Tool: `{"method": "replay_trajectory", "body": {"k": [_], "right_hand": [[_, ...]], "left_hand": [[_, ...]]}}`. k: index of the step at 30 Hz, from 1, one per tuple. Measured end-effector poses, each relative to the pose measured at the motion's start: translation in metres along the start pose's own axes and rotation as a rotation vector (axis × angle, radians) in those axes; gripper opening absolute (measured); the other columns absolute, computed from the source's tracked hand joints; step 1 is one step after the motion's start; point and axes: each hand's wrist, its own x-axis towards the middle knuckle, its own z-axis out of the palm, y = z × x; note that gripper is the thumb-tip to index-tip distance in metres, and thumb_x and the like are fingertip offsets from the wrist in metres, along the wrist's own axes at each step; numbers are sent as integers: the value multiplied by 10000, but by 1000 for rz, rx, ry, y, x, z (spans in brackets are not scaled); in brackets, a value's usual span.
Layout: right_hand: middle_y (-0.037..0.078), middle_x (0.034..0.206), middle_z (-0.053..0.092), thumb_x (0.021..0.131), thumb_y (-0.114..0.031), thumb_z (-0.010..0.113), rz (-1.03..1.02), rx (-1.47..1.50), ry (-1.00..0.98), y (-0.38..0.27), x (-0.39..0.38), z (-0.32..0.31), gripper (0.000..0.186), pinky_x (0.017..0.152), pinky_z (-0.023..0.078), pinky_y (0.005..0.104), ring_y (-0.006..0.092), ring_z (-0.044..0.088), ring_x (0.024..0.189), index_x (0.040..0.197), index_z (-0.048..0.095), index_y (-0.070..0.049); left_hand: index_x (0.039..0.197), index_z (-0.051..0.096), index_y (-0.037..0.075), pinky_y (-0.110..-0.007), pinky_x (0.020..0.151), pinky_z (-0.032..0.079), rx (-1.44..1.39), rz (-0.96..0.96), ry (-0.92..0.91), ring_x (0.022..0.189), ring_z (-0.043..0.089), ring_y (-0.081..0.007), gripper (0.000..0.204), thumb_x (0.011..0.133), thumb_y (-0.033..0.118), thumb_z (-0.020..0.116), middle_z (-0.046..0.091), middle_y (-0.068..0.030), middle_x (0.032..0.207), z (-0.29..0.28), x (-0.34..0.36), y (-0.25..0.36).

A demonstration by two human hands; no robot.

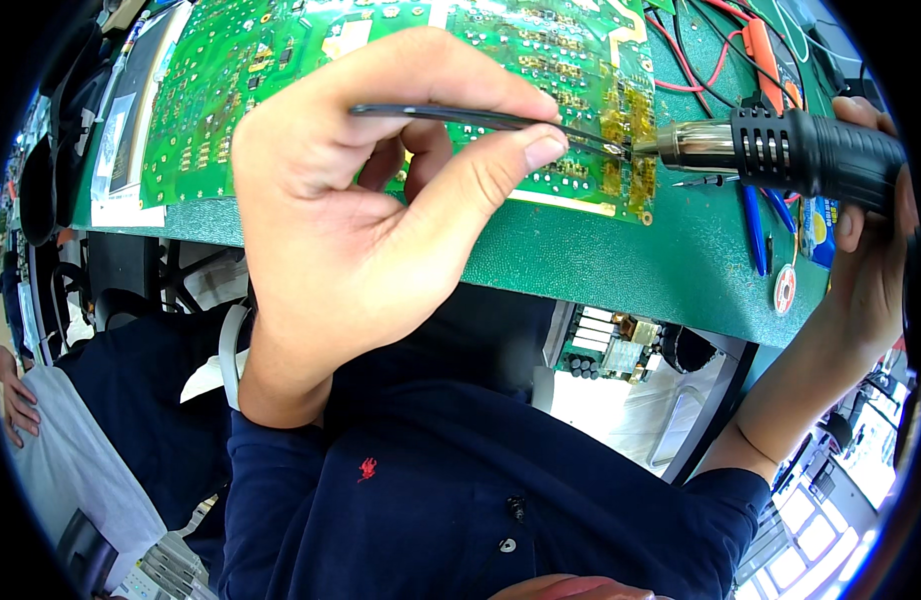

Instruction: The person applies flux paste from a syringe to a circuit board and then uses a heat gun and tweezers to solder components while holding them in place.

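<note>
My left hand (371,200) pinches a pair of black tweezers (461,117) between thumb and forefinger. Their tips reach the right part of a large green circuit board (206,130), by a strip of amber tape (636,120). My right hand (871,230) is wrapped round the black handle of a hot air gun (821,155). The gun's metal nozzle (693,145) points left at the tweezer tips, close over the taped area. The small part at the tips is too tiny to make out. Most of the right fingers are hidden behind the gun.
The board lies on a green mat (621,265). Right of it are red and black wires (696,70), an orange-handled tool (763,60), blue-handled pliers (754,230) and a small spool (785,288). Another circuit board (611,345) sits below the table edge. Someone's hand (16,400) shows far left.
</note>
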Motion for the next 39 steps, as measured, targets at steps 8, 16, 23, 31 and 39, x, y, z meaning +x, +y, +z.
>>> {"method": "replay_trajectory", "body": {"k": [8,16,23,31,39], "right_hand": [[289,1230,582,1058,-174,368,51,61,21,4,-2,-8,304,798,526,185,34,583,550,1111,650,-73],[281,1237,585,1057,-178,376,-245,-255,33,16,-2,0,298,824,529,219,48,594,557,1126,650,-83],[153,564,616,946,-460,579,139,308,344,-4,18,35,612,359,422,181,118,545,395,978,646,147],[141,561,624,951,-469,567,106,443,272,2,20,27,605,387,449,191,106,547,395,962,664,128],[143,564,624,949,-468,561,115,346,355,-5,19,34,599,391,440,200,110,549,402,950,670,121]], "left_hand": [[974,672,-62,-291,766,575,-6,16,3,873,708,-261,164,817,-109,681,688,-137,905,0,0,0],[993,662,-68,-282,768,568,22,20,4,880,708,-257,173,824,-99,684,690,-147,910,1,0,1],[1004,655,-69,-252,772,554,20,31,13,880,705,-225,168,840,-71,688,700,-165,930,4,0,-1],[1004,655,-60,-238,760,546,83,93,-4,870,702,-203,163,844,-63,688,708,-167,925,-1,3,-6],[1007,665,-43,-225,739,538,109,-9,3,843,700,-174,170,840,-63,692,716,-150,900,0,4,-3]]}}
